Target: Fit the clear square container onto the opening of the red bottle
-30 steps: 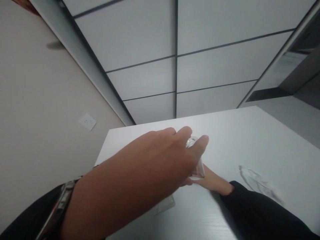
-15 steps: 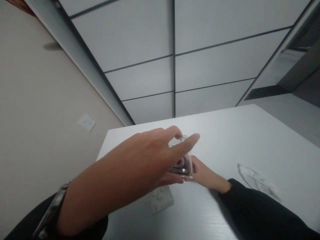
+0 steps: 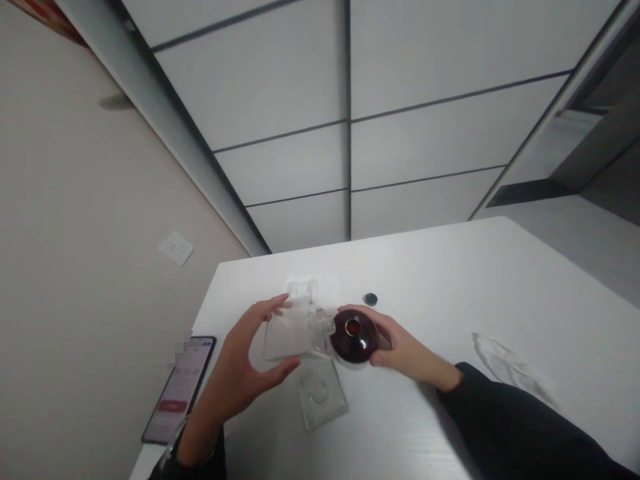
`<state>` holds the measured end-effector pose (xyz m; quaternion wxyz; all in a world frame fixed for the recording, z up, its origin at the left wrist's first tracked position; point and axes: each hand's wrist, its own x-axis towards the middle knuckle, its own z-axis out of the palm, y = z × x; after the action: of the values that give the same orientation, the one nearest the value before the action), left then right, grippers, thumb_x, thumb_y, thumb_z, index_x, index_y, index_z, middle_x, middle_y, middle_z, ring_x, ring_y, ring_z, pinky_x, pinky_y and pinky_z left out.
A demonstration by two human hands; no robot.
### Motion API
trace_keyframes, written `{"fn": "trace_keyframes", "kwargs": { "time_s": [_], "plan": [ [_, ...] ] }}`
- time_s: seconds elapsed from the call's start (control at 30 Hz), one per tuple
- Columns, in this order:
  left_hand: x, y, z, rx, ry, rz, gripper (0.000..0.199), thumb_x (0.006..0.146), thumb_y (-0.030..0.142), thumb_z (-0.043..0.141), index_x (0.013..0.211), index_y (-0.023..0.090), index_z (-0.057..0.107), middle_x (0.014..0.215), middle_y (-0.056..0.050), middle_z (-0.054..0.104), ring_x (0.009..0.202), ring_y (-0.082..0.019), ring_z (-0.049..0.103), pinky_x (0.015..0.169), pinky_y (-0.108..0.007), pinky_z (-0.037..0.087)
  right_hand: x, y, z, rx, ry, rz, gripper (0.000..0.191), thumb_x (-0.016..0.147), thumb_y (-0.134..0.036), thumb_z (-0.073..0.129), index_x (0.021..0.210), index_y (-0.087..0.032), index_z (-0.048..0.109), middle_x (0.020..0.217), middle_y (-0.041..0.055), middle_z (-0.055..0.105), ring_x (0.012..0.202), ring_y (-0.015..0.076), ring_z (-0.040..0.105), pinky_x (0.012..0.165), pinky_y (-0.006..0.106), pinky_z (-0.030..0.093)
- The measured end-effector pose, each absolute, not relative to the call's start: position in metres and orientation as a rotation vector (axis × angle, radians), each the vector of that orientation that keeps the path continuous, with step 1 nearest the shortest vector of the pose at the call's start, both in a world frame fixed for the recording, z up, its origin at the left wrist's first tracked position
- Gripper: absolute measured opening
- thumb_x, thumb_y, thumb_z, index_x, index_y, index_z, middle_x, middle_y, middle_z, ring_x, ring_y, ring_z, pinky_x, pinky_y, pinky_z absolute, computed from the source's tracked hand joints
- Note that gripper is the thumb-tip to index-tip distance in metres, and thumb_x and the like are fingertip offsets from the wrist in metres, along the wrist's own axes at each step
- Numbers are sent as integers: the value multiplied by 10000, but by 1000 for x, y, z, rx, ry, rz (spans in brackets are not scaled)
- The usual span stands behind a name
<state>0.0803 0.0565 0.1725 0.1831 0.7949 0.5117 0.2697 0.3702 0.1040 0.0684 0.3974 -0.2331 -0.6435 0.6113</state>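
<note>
My left hand (image 3: 245, 353) is curved round a clear, squarish bottle-like container (image 3: 290, 337), thumb below and fingers above. The container lies tilted on its side, and a short neck at its right end points toward a dark brown round bottle (image 3: 355, 343). Its neck comes up close against the brown bottle; whether they touch I cannot tell. My right hand (image 3: 393, 337) grips that brown bottle from the right, with its round open mouth facing up. Below the container, a clear flat square piece (image 3: 323, 393) with a round mark lies on the white table (image 3: 425, 280).
A small dark cap (image 3: 371, 299) lies behind the brown bottle. Clear plastic pieces (image 3: 305, 287) are behind the container. A phone (image 3: 180, 390) with a lit screen lies at the left edge, and a crumpled white cloth or wrapper (image 3: 510, 367) at the right.
My left hand has drawn back left from in front of my right hand, now with the clear container in it. The brown bottle, the cap and the phone have come into view.
</note>
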Motion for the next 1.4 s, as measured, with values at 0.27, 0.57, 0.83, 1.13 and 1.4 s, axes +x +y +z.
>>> {"fn": "trace_keyframes", "kwargs": {
  "time_s": [0.27, 0.57, 0.83, 1.13, 1.4],
  "plan": [
    [42, 16, 97, 1641, 1624, 840, 612, 904, 368, 711, 1424, 300, 396, 1442, -118, 642, 1341, -312, 660, 1190, -555, 489, 375, 103, 63, -658, -1652, 1575, 946, 713, -834, 779, 1448, -266, 598, 1464, 157, 644, 1395, 384, 574, 1204, 594, 380],
    [19, 1, 87, 1708, 1784, 624, 659, 810, 330, 781, 1407, 258, 513, 1482, -150, 640, 1407, -383, 600, 1213, -639, 418, 394, 109, 64, -714, -1794, 1544, 932, 716, -824, 784, 1451, -278, 611, 1426, 145, 677, 1369, 396, 599, 1203, 598, 388],
    [28, -16, 101, 2113, 1747, 555, 1071, 857, 373, 819, 1668, 386, 119, 1715, -144, 367, 1536, -453, 410, 1198, -677, 440, 395, 110, 66, -734, -1805, 1552, 952, 705, -845, 770, 1448, -273, 604, 1421, 155, 677, 1355, 391, 609, 1201, 611, 382],
    [99, -17, 120, 2667, 1592, 437, 1197, 599, 903, 777, 1486, 161, 469, 1475, -264, 615, 1426, -547, 508, 1184, -801, 360, 401, 112, 62, -759, -1808, 1527, 965, 704, -840, 776, 1467, -278, 595, 1461, 152, 650, 1388, 397, 581, 1228, 616, 347],
    [120, 7, 137, 2610, 1503, 323, 710, 661, 344, 960, 1258, 200, 603, 1230, -138, 764, 1342, -452, 628, 1181, -689, 468, 402, 114, 62, -735, -1807, 1512, 968, 697, -843, 779, 1448, -254, 617, 1442, 156, 656, 1385, 403, 575, 1213, 612, 361]
  ]
}}
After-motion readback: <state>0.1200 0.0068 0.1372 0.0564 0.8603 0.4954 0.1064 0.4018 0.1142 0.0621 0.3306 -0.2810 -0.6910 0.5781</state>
